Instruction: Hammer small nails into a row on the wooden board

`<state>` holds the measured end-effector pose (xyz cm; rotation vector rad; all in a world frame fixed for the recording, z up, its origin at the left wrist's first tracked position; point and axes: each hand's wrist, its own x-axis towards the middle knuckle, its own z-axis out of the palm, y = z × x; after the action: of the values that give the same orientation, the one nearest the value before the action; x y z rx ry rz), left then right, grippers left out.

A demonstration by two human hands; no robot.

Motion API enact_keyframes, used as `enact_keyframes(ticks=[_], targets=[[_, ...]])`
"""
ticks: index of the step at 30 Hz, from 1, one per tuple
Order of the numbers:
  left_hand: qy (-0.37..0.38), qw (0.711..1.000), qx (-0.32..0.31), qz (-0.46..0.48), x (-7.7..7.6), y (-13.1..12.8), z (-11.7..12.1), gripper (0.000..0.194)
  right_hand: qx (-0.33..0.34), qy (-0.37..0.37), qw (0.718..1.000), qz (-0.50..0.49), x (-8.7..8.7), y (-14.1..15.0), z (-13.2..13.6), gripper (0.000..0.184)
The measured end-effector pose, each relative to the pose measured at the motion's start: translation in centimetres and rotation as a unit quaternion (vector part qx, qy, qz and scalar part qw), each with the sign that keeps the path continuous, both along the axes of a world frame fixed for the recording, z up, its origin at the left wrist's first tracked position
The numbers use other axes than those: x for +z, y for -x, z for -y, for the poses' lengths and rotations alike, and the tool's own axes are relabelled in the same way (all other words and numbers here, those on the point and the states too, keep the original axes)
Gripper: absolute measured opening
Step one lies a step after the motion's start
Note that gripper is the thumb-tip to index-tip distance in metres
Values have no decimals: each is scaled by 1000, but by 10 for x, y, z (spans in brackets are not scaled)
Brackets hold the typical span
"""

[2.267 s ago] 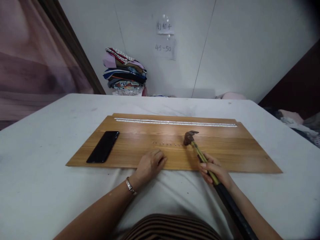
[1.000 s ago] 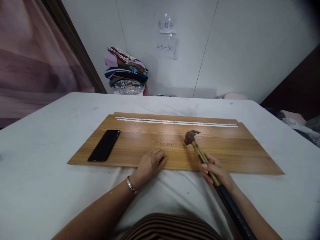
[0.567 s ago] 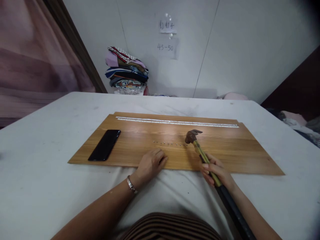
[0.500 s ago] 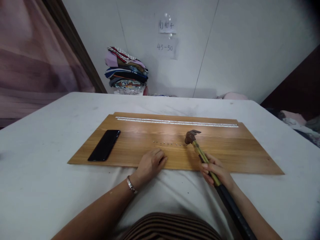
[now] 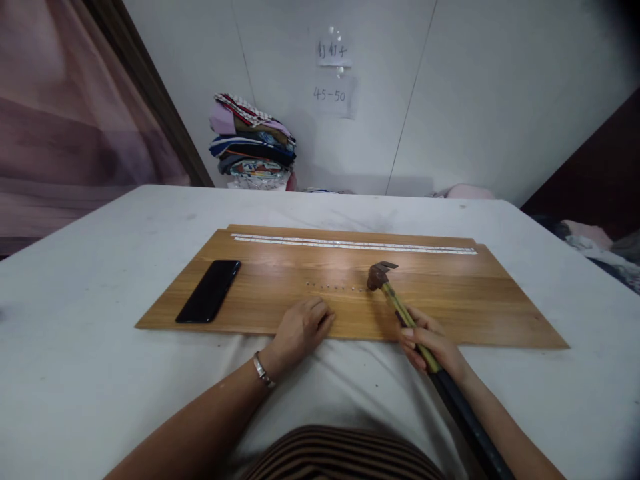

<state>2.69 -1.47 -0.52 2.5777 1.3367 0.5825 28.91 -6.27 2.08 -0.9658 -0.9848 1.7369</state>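
Observation:
My right hand [image 5: 433, 343] is wrapped round the yellow-green part of the handle of a claw hammer [image 5: 393, 295]. The rusty brown head is low over the wooden board, at the right end of a row of small nails [image 5: 336, 288]; whether it touches one is hidden. Behind my grip the black end of the handle runs back toward me. My left hand [image 5: 304, 325] rests with curled fingers on the board's near edge, just in front of the row. Whatever may be inside those fingers is hidden.
The wooden board [image 5: 270, 267] lies on a white-covered table [image 5: 100, 267]. Two white measuring strips [image 5: 355, 245] run along its far part, and a black phone [image 5: 209, 291] lies on its left. Folded cloths [image 5: 254, 143] are stacked beyond the table, against the wall.
The hammer head has shifted slightly left, close to the end of the nail row. My left hand has stayed where it was.

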Motion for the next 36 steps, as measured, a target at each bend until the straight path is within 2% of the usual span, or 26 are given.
enact_keyframes(ticks=[3, 6, 15, 21, 28, 36], targets=[[-2, 1000, -2, -1, 0, 1, 0, 20, 6, 6, 1000, -6, -3, 0, -1, 27], [-6, 1000, 2, -9, -1, 1, 0, 19, 9, 2, 1000, -15, -4, 0, -2, 22], [9, 1000, 2, -4, -1, 0, 0, 20, -2, 5, 1000, -16, 0, 0, -1, 33], [3, 1000, -5, -4, 2, 1, 1, 20, 10, 12, 1000, -18, -3, 1, -2, 24], [-4, 1000, 3, -5, -1, 0, 0, 19, -2, 2, 1000, -19, 4, 0, 0, 24], [-2, 1000, -3, -3, 0, 1, 0, 19, 7, 16, 999, -27, -2, 0, -2, 22]])
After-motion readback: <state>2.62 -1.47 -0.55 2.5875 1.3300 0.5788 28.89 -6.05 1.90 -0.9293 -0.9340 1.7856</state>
